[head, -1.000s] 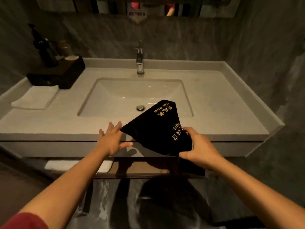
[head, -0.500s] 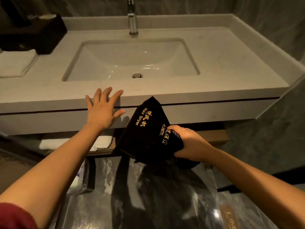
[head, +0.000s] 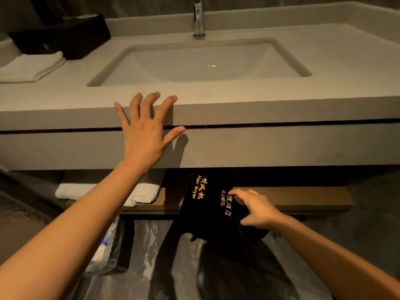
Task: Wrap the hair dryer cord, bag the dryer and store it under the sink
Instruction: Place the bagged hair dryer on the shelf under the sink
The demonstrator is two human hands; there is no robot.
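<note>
While the left hand (head: 147, 131) spreads its fingers wide, fingertips on the front lip of the counter (head: 324, 92), the right hand (head: 259, 211) grips the black bag (head: 205, 208), fingers curled over its top and thumb beneath. The bag, lettered "Hair Dryer" in gold, sits at five o'clock from the left hand. Its upper end is under the vanity, above the wooden shelf (head: 303, 200); whether it rests there I cannot tell. On the shelf, at nine o'clock from the bag, lies a white rolled towel (head: 142, 194). Up top, the basin (head: 201, 61) lies at twelve, the faucet (head: 198, 18) beyond it, and a folded towel (head: 32, 67) at ten.
</note>
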